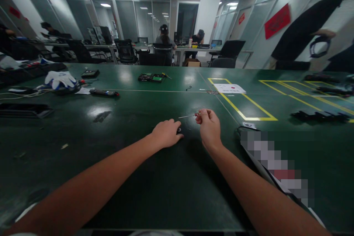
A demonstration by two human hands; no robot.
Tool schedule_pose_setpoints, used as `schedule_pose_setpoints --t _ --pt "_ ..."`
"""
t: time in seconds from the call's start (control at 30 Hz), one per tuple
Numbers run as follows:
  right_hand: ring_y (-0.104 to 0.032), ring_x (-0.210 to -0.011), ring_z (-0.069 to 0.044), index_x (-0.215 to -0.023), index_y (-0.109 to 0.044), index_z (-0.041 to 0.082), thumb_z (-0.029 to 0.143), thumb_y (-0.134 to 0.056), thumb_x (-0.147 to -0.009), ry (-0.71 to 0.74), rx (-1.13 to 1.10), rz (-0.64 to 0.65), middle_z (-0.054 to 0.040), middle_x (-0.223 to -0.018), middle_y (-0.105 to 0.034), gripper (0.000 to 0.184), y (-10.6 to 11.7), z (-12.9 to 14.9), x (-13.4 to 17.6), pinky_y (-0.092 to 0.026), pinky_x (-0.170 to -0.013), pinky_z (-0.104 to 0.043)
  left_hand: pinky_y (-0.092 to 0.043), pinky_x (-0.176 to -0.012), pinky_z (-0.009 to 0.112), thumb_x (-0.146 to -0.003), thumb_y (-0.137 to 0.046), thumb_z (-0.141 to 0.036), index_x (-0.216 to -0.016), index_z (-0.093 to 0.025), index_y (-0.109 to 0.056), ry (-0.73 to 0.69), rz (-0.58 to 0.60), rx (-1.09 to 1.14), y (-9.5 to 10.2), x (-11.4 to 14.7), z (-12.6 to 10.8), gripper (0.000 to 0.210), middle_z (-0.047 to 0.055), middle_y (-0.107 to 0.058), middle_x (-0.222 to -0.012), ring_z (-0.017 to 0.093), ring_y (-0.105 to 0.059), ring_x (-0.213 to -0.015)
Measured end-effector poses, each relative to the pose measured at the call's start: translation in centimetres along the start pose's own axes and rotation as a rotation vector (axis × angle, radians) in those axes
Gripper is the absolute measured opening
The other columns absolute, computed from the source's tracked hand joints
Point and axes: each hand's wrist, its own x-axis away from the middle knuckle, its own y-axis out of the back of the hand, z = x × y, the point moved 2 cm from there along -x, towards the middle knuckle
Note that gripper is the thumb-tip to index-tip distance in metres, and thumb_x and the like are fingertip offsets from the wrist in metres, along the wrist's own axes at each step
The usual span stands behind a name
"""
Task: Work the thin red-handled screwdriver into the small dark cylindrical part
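In my right hand is a screwdriver, its reddish handle pinched between thumb and fingers. The thin metal shaft points left, above the table and toward my other hand. My left hand rests low over the green tabletop, fingers curled. A small dark piece with a bright spot shows between its thumb and forefinger; most of it is hidden, and its kind is unclear. The screwdriver tip appears apart from that piece.
Ahead lie an opened device with green circuit boards and a yellow-handled screwdriver. White gloves and a dark tool are at left. A paper sheet lies by yellow tape; black parts are at right. A person stands far right.
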Motion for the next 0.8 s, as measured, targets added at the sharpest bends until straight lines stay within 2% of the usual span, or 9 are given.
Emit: schedule_pose_setpoints --t 0.13,0.23,0.37,0.43,0.53,0.67,0.8 --pt "-0.057 -0.066 -0.018 -0.087 -0.063 0.023 0.046 -0.057 -0.091 0.004 -0.007 0.006 0.0009 -0.072 -0.062 0.025 0.0 0.1 0.1 -0.045 -0.066 -0.033 -0.051 -0.079 0.043 -0.089 -0.067 -0.033 -0.098 -0.017 -0.07 0.011 0.032 -0.005 0.1 -0.6 0.2 0.019 0.015 -0.069 -0.097 0.034 -0.067 -0.089" --pt "-0.057 -0.066 -0.017 -0.086 -0.063 0.023 0.045 -0.057 -0.091 0.01 -0.008 0.011 0.0009 -0.072 -0.062 0.024 0.1 0.2 0.1 -0.045 -0.067 -0.034 -0.05 -0.075 0.037 -0.088 -0.066 -0.032 -0.101 -0.019 -0.069 0.028 0.013 0.056 0.8 -0.1 1.0 0.019 0.012 -0.07 -0.095 0.028 -0.067 -0.085" --pt "-0.057 -0.066 -0.017 -0.086 -0.063 0.023 0.047 -0.058 -0.09 0.008 -0.022 0.027 0.001 -0.072 -0.062 0.025 0.0 0.1 0.0 -0.045 -0.067 -0.033 -0.047 -0.073 0.035 -0.086 -0.062 -0.033 -0.105 -0.02 -0.07 0.083 -0.074 0.309 2.5 1.2 3.2 0.024 0.01 -0.071 -0.1 0.026 -0.066 -0.088" --pt "-0.057 -0.066 -0.017 -0.086 -0.063 0.023 0.047 -0.058 -0.09 0.008 -0.028 0.031 0.001 -0.071 -0.062 0.025 0.0 -0.2 -0.1 -0.045 -0.067 -0.033 -0.046 -0.073 0.034 -0.086 -0.059 -0.031 -0.106 -0.019 -0.072 0.139 -0.095 0.452 3.5 1.9 5.0 0.027 0.01 -0.071 -0.099 0.025 -0.065 -0.087" --pt "-0.057 -0.065 -0.017 -0.086 -0.064 0.023 0.048 -0.058 -0.09 0.011 -0.027 0.033 0.0011 -0.07 -0.062 0.026 0.0 -0.7 -0.2 -0.045 -0.066 -0.033 -0.041 -0.062 0.031 -0.085 -0.054 -0.029 -0.1 -0.015 -0.071 0.302 -0.134 0.761 5.3 3.4 8.4 0.026 0.008 -0.067 -0.088 0.019 -0.059 -0.072" --pt "-0.057 -0.066 -0.017 -0.087 -0.065 0.023 0.048 -0.059 -0.09 -0.006 -0.038 0.036 0.0005 -0.071 -0.063 0.026 -0.1 -0.8 -0.2 -0.045 -0.066 -0.033 -0.035 -0.053 0.028 -0.085 -0.053 -0.023 -0.091 -0.013 -0.062 0.529 -0.406 1.272 8.2 6.6 13.7 0.014 0.004 -0.059 -0.078 0.016 -0.052 -0.061" --pt "-0.057 -0.066 -0.017 -0.086 -0.065 0.023 0.048 -0.061 -0.089 -0.012 -0.054 0.044 0.0003 -0.071 -0.063 0.025 -0.1 -0.7 -0.1 -0.046 -0.066 -0.033 -0.037 -0.054 0.027 -0.085 -0.053 -0.015 -0.088 -0.014 -0.054 0.645 -0.595 1.408 11.1 10.8 19.8 0.004 0.003 -0.056 -0.079 0.015 -0.049 -0.06"
